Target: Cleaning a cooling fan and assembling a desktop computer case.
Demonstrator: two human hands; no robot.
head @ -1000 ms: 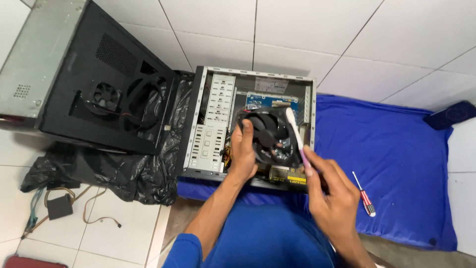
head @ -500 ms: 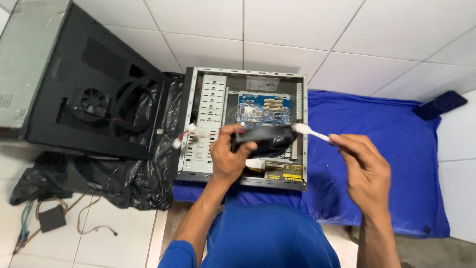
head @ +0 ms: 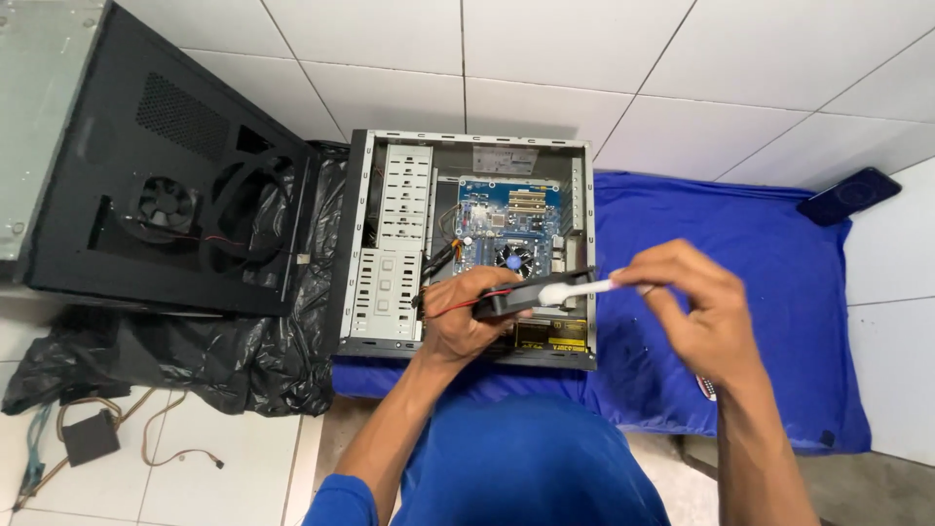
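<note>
My left hand (head: 466,321) grips a black cooling fan (head: 531,289) with red and black wires, lifted edge-on above the open computer case (head: 390,244). My right hand (head: 696,307) holds a white brush (head: 575,288) whose head touches the fan's top edge. Inside the case the blue motherboard (head: 506,219) shows a round heatsink. The case lies on a blue cloth (head: 769,292) on the white tiled floor.
The black side panel (head: 166,205) with its own small fan lies to the left over a black plastic bag (head: 195,360). A small black box with loose wires (head: 93,435) sits at bottom left. A dark phone (head: 855,195) lies at the right.
The fan has been lifted out of the case and turned edge-on in my left hand. My right hand moved up and right, bringing the brush onto the fan.
</note>
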